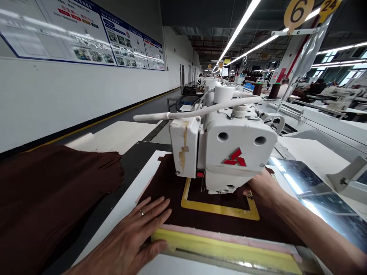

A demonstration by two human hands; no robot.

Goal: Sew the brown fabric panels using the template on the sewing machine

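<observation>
My left hand [143, 229] lies flat with fingers stretched out on the left edge of a dark brown fabric piece [212, 225], a ring on one finger. Its thumb rests near a yellow strip [223, 248] along the fabric's near edge. My right hand [265, 187] reaches in beside the white sewing machine head [241, 145], close to the right side of a yellow rectangular frame [220, 210] lying on the fabric. The machine head hides most of its fingers, so what they hold, if anything, does not show.
A larger brown fabric pile [51, 202] lies to the left, over a dark table edge. On the right is a glossy dark panel [321, 191] reflecting the lights. Two dark thread cones [274, 91] stand behind the machine. A wall with posters [123, 38] runs along the left.
</observation>
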